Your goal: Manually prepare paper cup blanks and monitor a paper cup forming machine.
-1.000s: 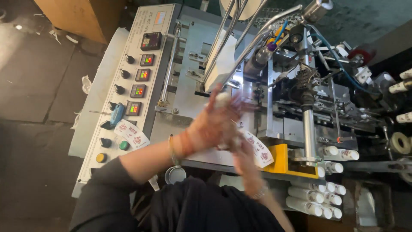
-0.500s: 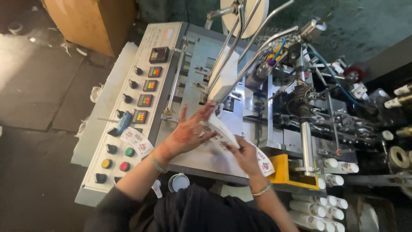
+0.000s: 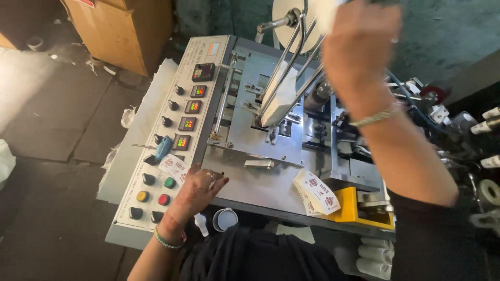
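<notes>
1. Left hand [image 3: 200,188] lies flat on the machine's steel plate [image 3: 260,182], fingers spread, holding nothing, just beside the control panel [image 3: 172,156].
2. Right hand [image 3: 359,49] is raised high near the paper roll [image 3: 291,23], blurred; something white shows at its top edge, but I cannot tell whether the fingers are closed on it.
3. The sachets [image 3: 316,191] sit in a loose fanned stack on the plate by the yellow guard [image 3: 359,208], well apart from both hands.
4. Judging by looks: thin, light, flat packets, likely slick-faced and prone to sliding off each other.
5. Best taken by pinching the stack's short edges, thumb on top, so the fan squares up instead of scattering.
6. One more sachet [image 3: 174,166] rests on the panel above the coloured buttons [image 3: 156,198].
</notes>
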